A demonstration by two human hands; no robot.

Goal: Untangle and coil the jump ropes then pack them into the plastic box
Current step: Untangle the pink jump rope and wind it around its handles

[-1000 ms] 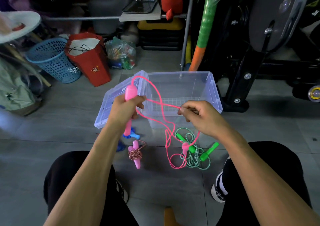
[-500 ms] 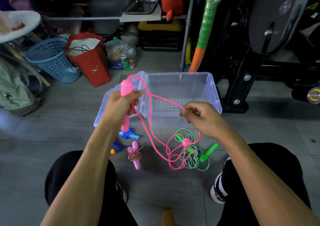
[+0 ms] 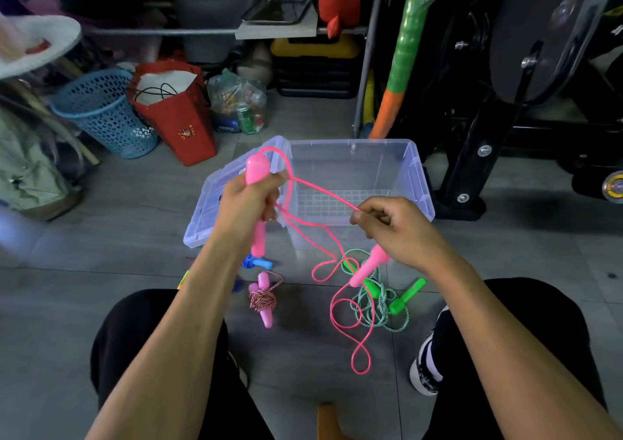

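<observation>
One handle of the pink rope (image 3: 313,224) is gripped in the left hand (image 3: 247,208), and its cord is pinched by the right hand (image 3: 392,229). The free handle (image 3: 369,266) dangles over the green rope (image 3: 377,299) and could be snagged there, retangling both. Four ropes are counted: pink, green, a wound one (image 3: 263,298) and a blue one (image 3: 256,263). One empty box (image 3: 416,183) is seen just beyond.

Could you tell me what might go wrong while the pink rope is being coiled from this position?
The pink rope's slack and second handle hang over the green rope on the floor, so they may snag it. The right hand only pinches the cord, which might slip and loosen the loops at the left hand.
</observation>
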